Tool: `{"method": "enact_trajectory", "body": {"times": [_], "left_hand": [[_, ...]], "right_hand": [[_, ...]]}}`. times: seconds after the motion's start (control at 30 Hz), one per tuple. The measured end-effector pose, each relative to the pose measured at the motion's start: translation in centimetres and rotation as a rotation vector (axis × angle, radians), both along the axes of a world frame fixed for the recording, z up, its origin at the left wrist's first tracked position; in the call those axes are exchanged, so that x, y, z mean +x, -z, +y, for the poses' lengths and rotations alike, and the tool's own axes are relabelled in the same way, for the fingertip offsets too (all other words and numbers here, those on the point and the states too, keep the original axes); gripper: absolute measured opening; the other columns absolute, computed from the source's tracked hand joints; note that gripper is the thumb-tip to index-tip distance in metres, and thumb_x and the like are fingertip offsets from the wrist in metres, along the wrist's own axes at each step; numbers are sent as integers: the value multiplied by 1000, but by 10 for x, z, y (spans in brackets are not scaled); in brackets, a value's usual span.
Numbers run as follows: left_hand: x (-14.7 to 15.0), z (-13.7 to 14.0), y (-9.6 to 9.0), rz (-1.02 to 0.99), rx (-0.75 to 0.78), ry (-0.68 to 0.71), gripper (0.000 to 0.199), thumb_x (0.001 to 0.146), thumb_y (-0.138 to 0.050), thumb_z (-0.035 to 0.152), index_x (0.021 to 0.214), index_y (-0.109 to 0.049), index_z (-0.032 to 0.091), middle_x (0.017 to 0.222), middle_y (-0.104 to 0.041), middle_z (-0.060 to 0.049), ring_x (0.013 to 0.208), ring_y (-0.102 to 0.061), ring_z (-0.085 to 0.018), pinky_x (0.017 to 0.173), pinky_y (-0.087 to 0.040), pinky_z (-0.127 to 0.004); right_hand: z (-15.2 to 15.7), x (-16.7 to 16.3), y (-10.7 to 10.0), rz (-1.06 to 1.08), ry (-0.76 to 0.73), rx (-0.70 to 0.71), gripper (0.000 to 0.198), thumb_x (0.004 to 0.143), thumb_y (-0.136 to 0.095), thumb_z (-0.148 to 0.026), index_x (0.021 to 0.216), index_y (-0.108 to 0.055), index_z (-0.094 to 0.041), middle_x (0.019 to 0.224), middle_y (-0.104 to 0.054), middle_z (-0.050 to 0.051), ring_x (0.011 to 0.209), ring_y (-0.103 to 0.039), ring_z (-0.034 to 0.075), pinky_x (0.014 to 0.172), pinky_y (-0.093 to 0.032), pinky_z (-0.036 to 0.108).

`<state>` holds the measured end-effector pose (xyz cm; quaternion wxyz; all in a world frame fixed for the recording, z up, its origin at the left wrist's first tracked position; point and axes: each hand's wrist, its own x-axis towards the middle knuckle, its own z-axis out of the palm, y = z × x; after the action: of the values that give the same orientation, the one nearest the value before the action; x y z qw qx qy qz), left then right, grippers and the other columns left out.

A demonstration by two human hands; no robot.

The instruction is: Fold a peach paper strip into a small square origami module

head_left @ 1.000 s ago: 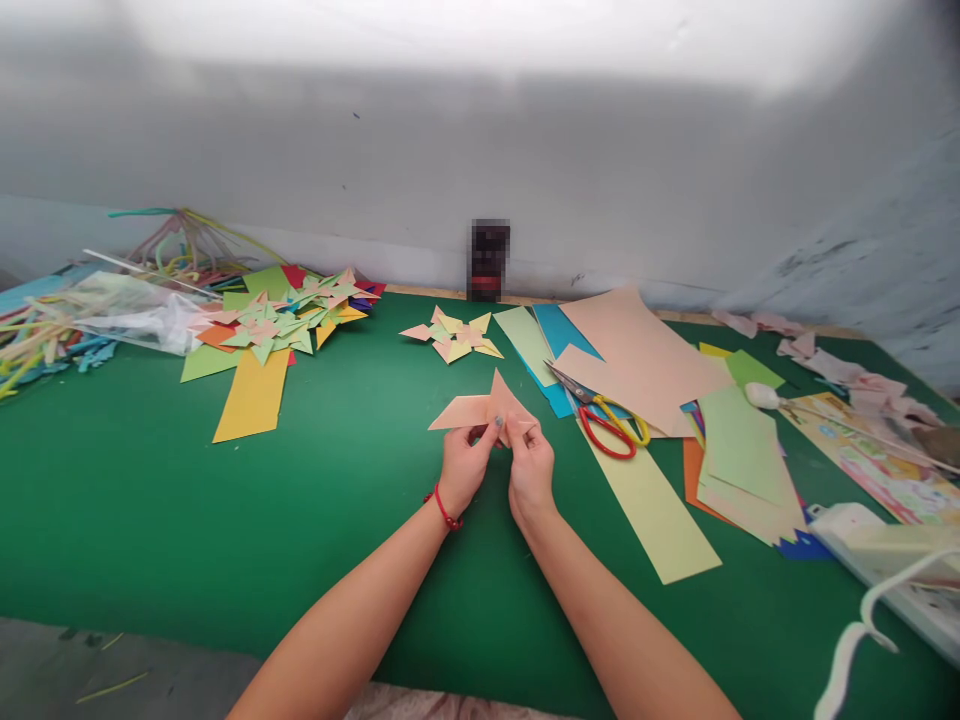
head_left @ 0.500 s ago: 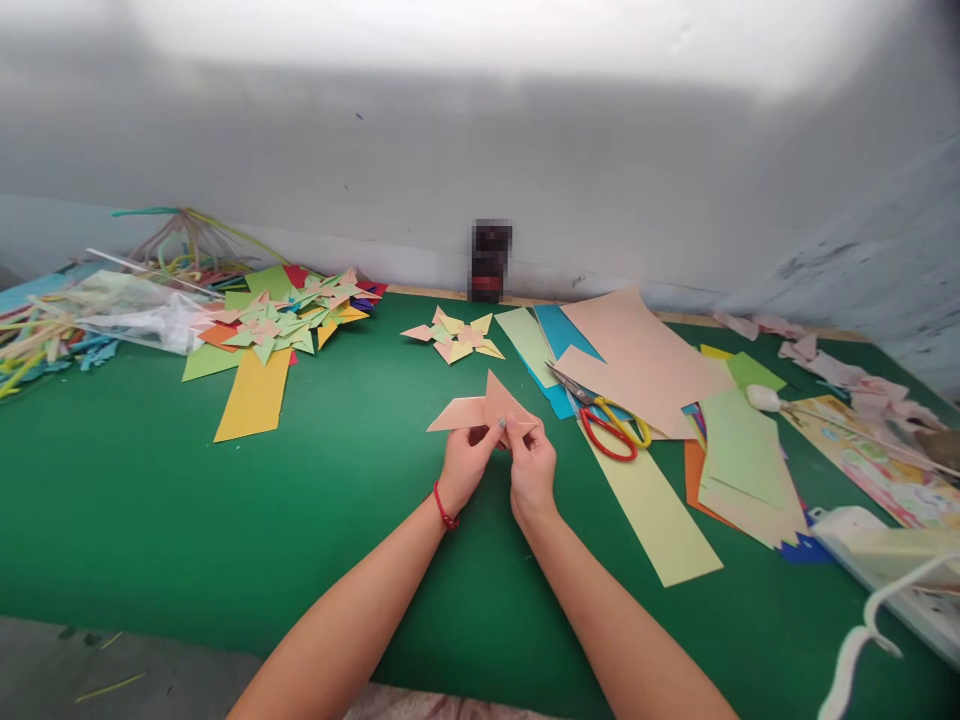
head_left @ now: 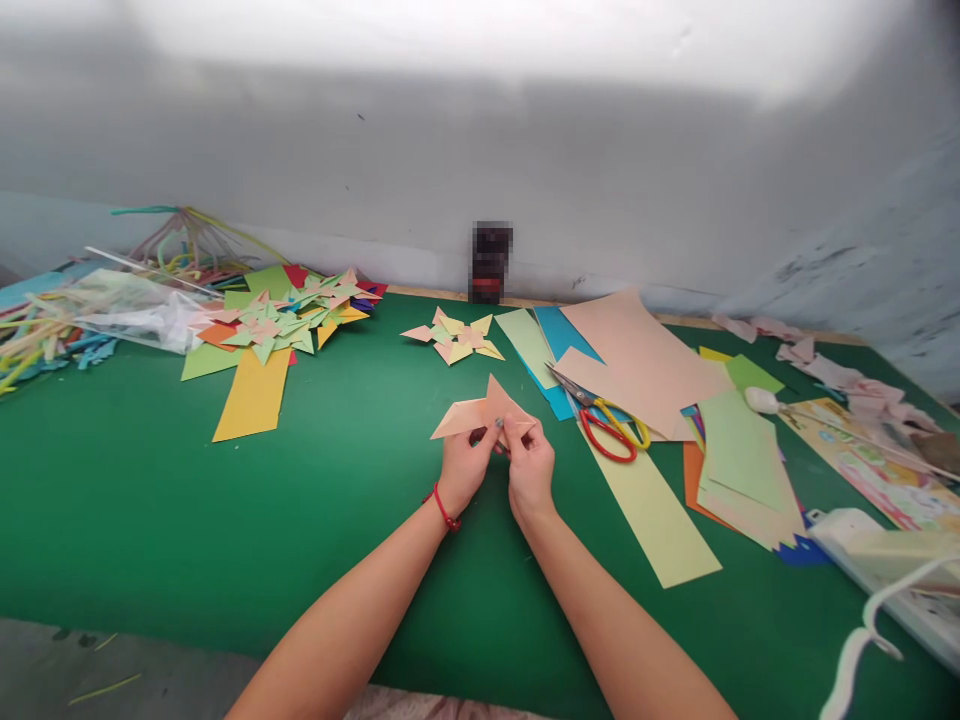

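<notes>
A peach folded paper piece [head_left: 491,402] is pinched between both hands above the middle of the green table [head_left: 315,540]. My left hand [head_left: 466,462], with a red bracelet at the wrist, grips its lower middle, the thumb near the centre. Closed on its right side is my right hand [head_left: 531,462]. One point of the paper stands up and a flap reaches out to the left. The fingers behind the paper are partly hidden. Beyond the hands lies a folded paper star [head_left: 457,335] in peach and yellow.
Scissors [head_left: 607,420] with red and yellow handles rest on paper sheets [head_left: 652,350] at the right. Several folded stars [head_left: 277,330] and a yellow strip [head_left: 251,395] lie at the left, beside a clear plastic bag [head_left: 150,310]. A glue gun [head_left: 763,400] lies far right.
The left flap of the folded paper has tilted slightly downward, and its upright point sits a little lower. Both hands keep their pinch in nearly the same place.
</notes>
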<state>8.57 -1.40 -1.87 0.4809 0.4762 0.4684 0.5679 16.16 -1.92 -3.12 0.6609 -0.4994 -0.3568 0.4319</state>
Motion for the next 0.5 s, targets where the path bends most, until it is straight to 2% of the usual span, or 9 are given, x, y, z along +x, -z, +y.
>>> {"method": "enact_trajectory", "body": {"times": [0.07,0.2,0.33,0.5], "left_hand": [[0,1,-1,-71,-19,6,23,72,-62,35,77,-61,13,64,-62,-2,52,-54,-12,50,-43,-22],[-2,3,-2,-120,-19,37,23,72,-62,36,72,-59,13,60,-60,-2,51,-53,-11,51,-44,-22],[-4,3,-3,-82,20,53,28,76,-57,38,62,-57,13,58,-58,-2,53,-53,-11,54,-44,-22],[-5,3,-5,-9,14,65,37,77,-55,41,52,-52,15,48,-52,0,47,-49,-10,50,-41,-22]], "right_hand": [[0,0,-1,-41,10,0,31,73,-59,-43,65,-51,-15,81,-52,2,70,-51,12,63,-44,25],[-1,1,-3,-62,9,-16,30,73,-59,-45,76,-55,-15,88,-53,3,72,-53,12,63,-44,25],[-2,2,-6,-34,-5,-12,30,74,-59,-43,81,-55,-15,87,-54,3,72,-53,13,64,-44,25],[-2,4,-7,-88,5,-11,30,74,-58,-45,79,-56,-15,88,-54,4,72,-51,12,64,-42,24]]}}
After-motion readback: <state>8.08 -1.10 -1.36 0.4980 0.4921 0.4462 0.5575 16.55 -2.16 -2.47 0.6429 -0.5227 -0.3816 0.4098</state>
